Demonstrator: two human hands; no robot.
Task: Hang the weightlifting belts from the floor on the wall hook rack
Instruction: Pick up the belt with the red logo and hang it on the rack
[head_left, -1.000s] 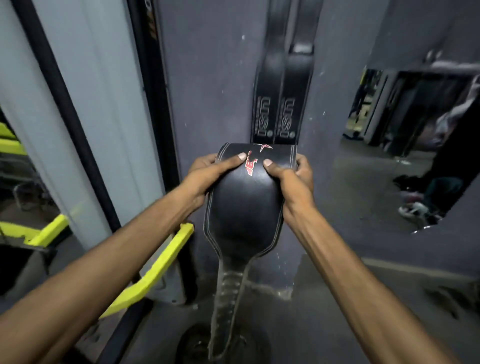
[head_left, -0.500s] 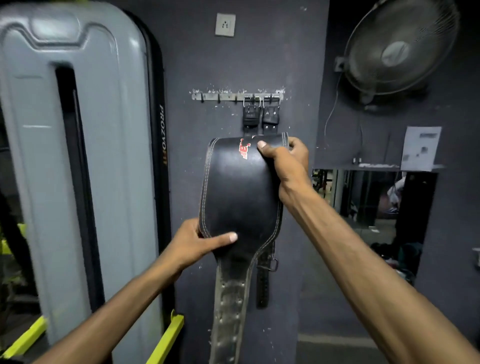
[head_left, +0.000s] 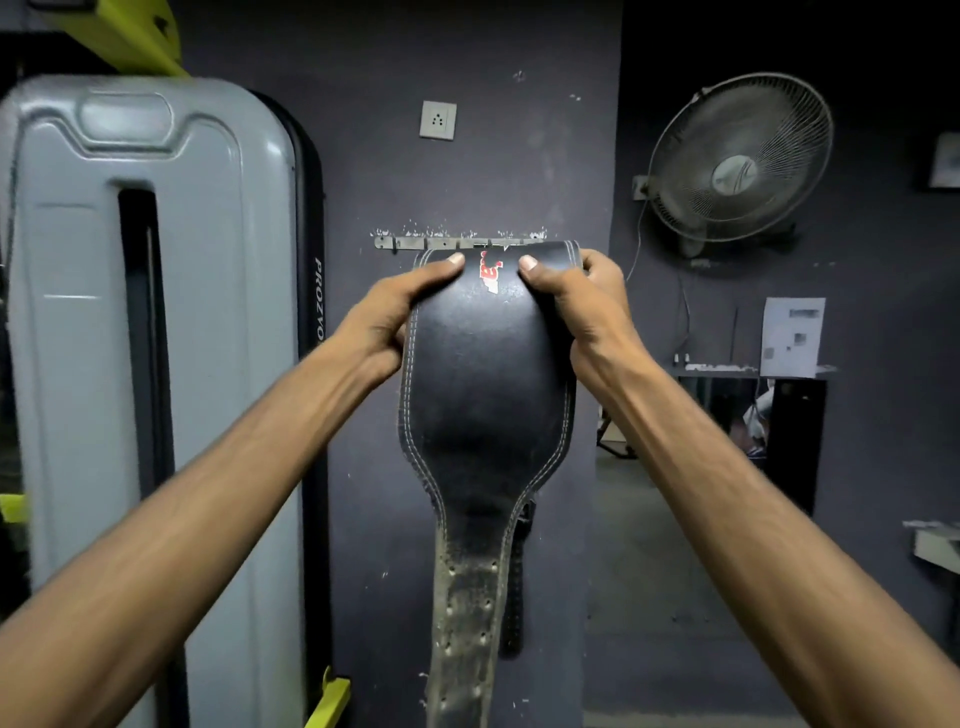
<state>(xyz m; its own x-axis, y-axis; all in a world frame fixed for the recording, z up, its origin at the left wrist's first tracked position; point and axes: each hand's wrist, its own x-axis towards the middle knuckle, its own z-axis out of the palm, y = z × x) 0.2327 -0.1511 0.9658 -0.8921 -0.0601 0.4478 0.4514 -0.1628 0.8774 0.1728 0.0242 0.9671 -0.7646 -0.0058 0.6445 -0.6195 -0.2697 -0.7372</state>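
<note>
- Up high, a black weightlifting belt (head_left: 488, 374) is held flat in front of the dark wall, its wide padded part on top and its worn, punched strap end (head_left: 462, 623) hanging straight down out of the bottom of the view.
- The left hand (head_left: 387, 317) grips the belt's upper left edge: the thumb lies across the front face near the red logo and the fingers are curled behind the leather.
- The right hand (head_left: 582, 296) clamps the upper right edge the same way, thumb on the front and fingers wrapped around the back.
- The belt's top edge sits level with the metal wall hook rack (head_left: 431, 243) and covers the rack's right part; whether it has caught a hook cannot be told.
- Behind the lower belt, a second dark strap (head_left: 515, 597) hangs against the wall, mostly hidden.
- A white wall socket (head_left: 438, 120) sits above the rack.
- To the left stands a grey machine shroud (head_left: 156, 338), with a yellow bar (head_left: 332, 696) at its foot.
- On the far right wall are a caged fan (head_left: 737, 156) and, lower down, a paper notice (head_left: 792, 336).
</note>
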